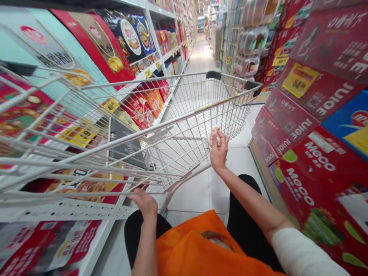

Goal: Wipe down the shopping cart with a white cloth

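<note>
A wire shopping cart stretches across the view from the left edge to the centre right. My right hand is closed on a crumpled whitish cloth, which it holds against the cart's near wire side. Lower left, my left hand has its fingers wrapped under the cart's lower near rail; the fingertips are partly hidden by the wires. The cart's basket shows bare wire mesh toward its far end.
Shelves with boxed goods run along the left. On the right, stacked red and pink drink cartons stand close to my right arm. A tiled aisle stretches ahead. My knees and an orange garment are below.
</note>
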The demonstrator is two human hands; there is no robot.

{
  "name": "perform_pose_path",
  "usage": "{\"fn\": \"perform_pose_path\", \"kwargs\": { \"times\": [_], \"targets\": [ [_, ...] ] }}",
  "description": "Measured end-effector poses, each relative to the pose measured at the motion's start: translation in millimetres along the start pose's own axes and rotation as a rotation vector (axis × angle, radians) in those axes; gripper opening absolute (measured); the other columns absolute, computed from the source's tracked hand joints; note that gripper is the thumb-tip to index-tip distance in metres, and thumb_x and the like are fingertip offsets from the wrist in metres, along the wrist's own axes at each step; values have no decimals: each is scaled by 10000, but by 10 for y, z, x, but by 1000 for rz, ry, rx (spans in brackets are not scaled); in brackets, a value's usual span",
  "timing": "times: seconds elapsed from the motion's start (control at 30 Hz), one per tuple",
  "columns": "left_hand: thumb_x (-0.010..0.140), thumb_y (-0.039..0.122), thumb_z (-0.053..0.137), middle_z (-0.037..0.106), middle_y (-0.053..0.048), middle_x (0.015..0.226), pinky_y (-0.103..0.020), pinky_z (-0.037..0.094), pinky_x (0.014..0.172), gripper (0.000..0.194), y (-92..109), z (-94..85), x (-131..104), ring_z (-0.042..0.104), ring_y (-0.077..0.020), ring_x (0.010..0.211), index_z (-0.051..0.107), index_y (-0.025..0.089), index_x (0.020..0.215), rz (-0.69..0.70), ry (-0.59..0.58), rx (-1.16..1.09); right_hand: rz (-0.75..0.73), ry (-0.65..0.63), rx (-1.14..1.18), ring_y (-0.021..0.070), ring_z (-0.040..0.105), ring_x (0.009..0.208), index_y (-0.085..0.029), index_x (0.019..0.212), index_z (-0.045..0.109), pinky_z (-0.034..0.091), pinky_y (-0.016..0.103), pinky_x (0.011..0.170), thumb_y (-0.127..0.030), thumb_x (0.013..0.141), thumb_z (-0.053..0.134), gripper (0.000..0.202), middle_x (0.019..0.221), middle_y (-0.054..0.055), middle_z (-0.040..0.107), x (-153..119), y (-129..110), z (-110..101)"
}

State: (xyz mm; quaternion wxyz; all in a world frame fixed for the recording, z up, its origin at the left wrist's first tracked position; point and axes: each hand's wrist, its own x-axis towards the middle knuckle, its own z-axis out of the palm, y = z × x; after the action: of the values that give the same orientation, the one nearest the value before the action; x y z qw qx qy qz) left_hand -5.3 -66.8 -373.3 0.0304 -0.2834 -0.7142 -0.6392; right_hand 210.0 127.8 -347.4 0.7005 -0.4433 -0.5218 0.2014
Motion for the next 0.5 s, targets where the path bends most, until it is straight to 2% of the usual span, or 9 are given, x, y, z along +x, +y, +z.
{"fn": "perform_pose_path", "kwargs": {
  "times": [0.1, 0.17, 0.27, 0.33, 0.43, 0.5],
  "targets": [
    [856, 820, 318, 625, -148, 1051, -479, 528, 957, 710, -24, 2, -46, 661, -236, 897, 395, 172, 1135, -23, 37, -11, -220, -69, 50, 194, 568, 1194, -263, 1250, 607, 525, 393, 1006, -303, 999, 488, 281, 1216, 96, 572, 28, -517, 185],
    [866, 805, 333, 618, -137, 1022, -459, 524, 956, 659, -15, -8, -86, 656, -240, 917, 418, 187, 1079, -40, 40, -7, -383, -122, 47, 207, 560, 1207, -291, 1229, 624, 524, 414, 1005, -229, 993, 492, 277, 1241, 93, 563, -166, -741, 294],
    [889, 778, 320, 629, -120, 967, -441, 535, 913, 616, 15, -40, -151, 668, -248, 899, 436, 200, 1065, -65, 14, -6, -586, -148, 12, 217, 558, 1187, -310, 1141, 670, 517, 422, 984, -131, 961, 524, 292, 1183, 77, 583, -618, -807, 336],
    [894, 768, 326, 643, -115, 951, -444, 523, 930, 605, 36, -59, -189, 675, -261, 924, 449, 204, 1074, -78, -8, -3, -607, -162, -13, 207, 580, 1110, -282, 1171, 660, 532, 398, 924, -110, 943, 557, 303, 1137, 86, 591, -864, -747, 285],
    [897, 766, 309, 662, -126, 975, -444, 505, 948, 607, 74, -71, -231, 678, -279, 975, 455, 210, 1092, -96, -33, -2, -610, -234, -3, 201, 598, 1063, -263, 1193, 661, 548, 391, 884, -113, 940, 568, 308, 1125, 95, 598, -1026, -734, 182],
    [913, 744, 295, 672, -126, 986, -439, 500, 940, 580, 109, -73, -252, 680, -281, 978, 446, 217, 1103, -116, -51, -2, -726, -302, 67, 206, 602, 1107, -300, 1190, 670, 564, 393, 905, -127, 933, 590, 320, 1151, 82, 607, -1024, -863, 163]
  ]
}}
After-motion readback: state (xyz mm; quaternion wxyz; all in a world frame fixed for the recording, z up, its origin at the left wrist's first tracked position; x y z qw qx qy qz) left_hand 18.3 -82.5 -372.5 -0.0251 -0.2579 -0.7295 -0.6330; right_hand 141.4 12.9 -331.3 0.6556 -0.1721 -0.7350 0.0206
